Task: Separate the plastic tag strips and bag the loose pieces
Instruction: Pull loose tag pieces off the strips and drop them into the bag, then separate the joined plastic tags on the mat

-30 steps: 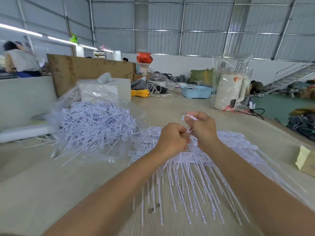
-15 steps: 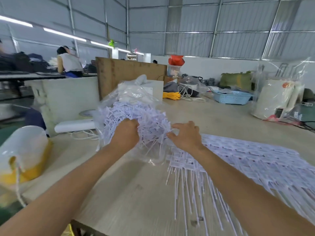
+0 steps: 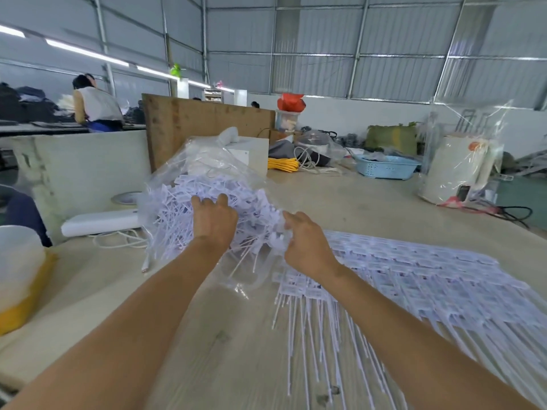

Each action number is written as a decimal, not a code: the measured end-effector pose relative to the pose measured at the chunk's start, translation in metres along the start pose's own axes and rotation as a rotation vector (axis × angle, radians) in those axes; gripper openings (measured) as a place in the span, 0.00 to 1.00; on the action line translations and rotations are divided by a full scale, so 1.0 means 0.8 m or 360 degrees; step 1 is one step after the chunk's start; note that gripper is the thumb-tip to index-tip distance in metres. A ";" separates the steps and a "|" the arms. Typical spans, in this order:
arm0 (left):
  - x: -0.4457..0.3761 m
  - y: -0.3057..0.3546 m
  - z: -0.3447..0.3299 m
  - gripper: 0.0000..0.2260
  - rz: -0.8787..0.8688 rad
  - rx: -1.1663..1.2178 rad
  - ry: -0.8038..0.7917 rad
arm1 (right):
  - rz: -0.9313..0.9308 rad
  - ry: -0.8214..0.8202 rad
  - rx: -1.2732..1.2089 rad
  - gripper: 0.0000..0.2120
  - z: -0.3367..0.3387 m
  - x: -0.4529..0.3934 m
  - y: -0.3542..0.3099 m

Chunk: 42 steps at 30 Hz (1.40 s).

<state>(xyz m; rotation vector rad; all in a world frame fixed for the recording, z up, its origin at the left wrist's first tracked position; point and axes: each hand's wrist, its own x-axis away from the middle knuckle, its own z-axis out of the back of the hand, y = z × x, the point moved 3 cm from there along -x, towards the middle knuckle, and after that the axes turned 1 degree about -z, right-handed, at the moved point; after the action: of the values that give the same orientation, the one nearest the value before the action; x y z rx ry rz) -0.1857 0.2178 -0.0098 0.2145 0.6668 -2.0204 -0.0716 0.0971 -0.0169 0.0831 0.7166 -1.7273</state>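
A clear plastic bag (image 3: pixel 213 170) stuffed with loose white plastic tags (image 3: pixel 177 214) sits on the pale table (image 3: pixel 231 350) in front of me. My left hand (image 3: pixel 213 217) lies on the pile at the bag's mouth, fingers spread among the tags. To its right, my right hand (image 3: pixel 305 244) pinches the bag's edge (image 3: pixel 281 232). A wide sheet of joined white tag strips (image 3: pixel 414 282) lies flat on the table to the right, its long thin tails pointing toward me.
A white bag with a yellow band (image 3: pixel 17 279) is at the left edge. A white roll (image 3: pixel 100 226) and cord lie behind the bag. At the back stand a wooden board (image 3: pixel 207 125), a blue basket (image 3: pixel 387 167) and a wrapped white kettle (image 3: pixel 455 170). A person (image 3: pixel 94 105) works far left.
My hands left the strip sheet and went left to the bag. The left hand now lies in the tag pile, and the right hand has taken the bag's edge.
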 end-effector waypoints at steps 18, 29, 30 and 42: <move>0.084 0.200 0.128 0.18 -0.1221 0.0976 0.0061 | -0.1046 0.0024 0.0622 0.20 0.190 0.154 0.283; 0.079 0.237 0.085 0.20 -0.1017 0.0944 -0.0228 | -0.1212 -0.0329 0.0489 0.42 0.195 0.192 0.324; 0.079 0.236 0.087 0.19 -0.1003 0.0934 -0.0222 | -0.1203 -0.0278 0.0442 0.43 0.195 0.193 0.323; 0.052 0.233 0.197 0.05 -0.0990 0.1210 0.0424 | -0.0968 0.0192 0.0491 0.17 0.241 0.201 0.312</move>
<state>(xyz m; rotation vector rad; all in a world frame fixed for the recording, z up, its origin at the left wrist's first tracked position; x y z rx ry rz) -0.0314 0.0296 0.0361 0.8130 0.0726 -2.8127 0.1669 -0.1642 -0.0324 0.1985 0.5889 -2.4272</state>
